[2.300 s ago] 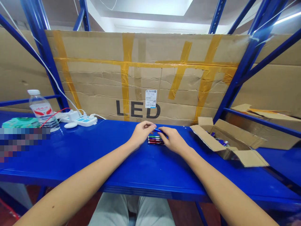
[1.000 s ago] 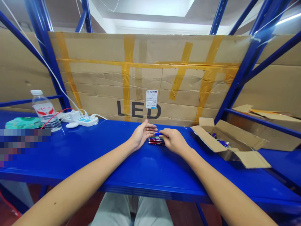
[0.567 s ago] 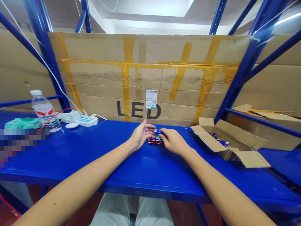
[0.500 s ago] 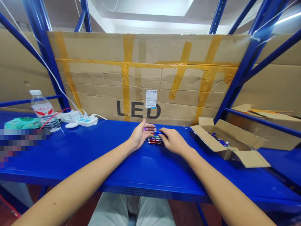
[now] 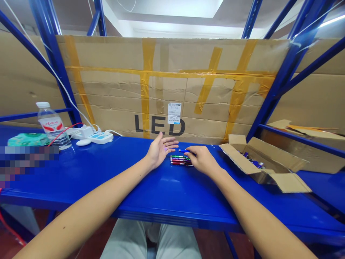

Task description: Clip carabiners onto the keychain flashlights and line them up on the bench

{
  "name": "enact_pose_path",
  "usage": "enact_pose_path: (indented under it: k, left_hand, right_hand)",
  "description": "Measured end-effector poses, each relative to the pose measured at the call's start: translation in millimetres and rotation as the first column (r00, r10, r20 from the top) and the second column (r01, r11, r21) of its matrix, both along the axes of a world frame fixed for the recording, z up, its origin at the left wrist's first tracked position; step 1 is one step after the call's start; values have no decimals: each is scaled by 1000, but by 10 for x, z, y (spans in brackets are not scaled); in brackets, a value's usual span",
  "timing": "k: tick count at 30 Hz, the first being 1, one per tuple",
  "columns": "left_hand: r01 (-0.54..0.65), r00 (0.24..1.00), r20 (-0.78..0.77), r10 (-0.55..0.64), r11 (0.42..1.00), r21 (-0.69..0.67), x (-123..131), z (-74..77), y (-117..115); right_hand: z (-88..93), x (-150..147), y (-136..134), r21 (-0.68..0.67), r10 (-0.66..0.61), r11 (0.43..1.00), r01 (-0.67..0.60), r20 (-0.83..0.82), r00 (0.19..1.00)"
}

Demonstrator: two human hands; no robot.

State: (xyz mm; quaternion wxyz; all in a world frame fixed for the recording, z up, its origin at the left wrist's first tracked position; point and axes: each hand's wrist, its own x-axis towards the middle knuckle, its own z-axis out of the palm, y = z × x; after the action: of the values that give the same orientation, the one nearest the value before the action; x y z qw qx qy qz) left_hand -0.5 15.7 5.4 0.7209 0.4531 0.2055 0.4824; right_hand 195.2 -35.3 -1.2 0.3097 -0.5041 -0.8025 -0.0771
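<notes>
My right hand (image 5: 202, 158) is closed on a slim blue cylinder (image 5: 183, 150), whose end points left toward my other hand. My left hand (image 5: 159, 150) is spread with its palm turned to the right, nothing held in it, and a small purple light spot shows on it. Between and just below the hands, several shiny small cylinders (image 5: 176, 160), green, dark and red, lie side by side on the blue table (image 5: 161, 190). Their right ends are partly hidden by my right hand.
An open cardboard box (image 5: 280, 158) with small blue and purple items stands at the right. At the left are a water bottle (image 5: 55, 126), a green packet (image 5: 28, 139) and a white power strip (image 5: 99, 137). A cardboard wall marked LED rises behind.
My left hand has moved slightly left, its fingers more spread. The gap between it and the blue cylinder is wider, and more of the cylinders on the table shows.
</notes>
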Motion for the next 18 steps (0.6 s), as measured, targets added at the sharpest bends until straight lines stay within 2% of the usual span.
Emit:
enact_pose_path:
  k: [7,11,18]
  left_hand:
    - [15,1000,5,-14,1000,-15,1,-19,11]
    - [7,1000,8,-7,1000,-14,4,-16,5]
    - [-53,999,-11,53,998,-41,11,-20,28]
  right_hand:
    - [24,-20,-16,52,-48,997,51,-51,998]
    - [26,-24,-25,50,-16,999,16,-5,1000]
    - [45,-38,-48,16,-94,996,93,45,995]
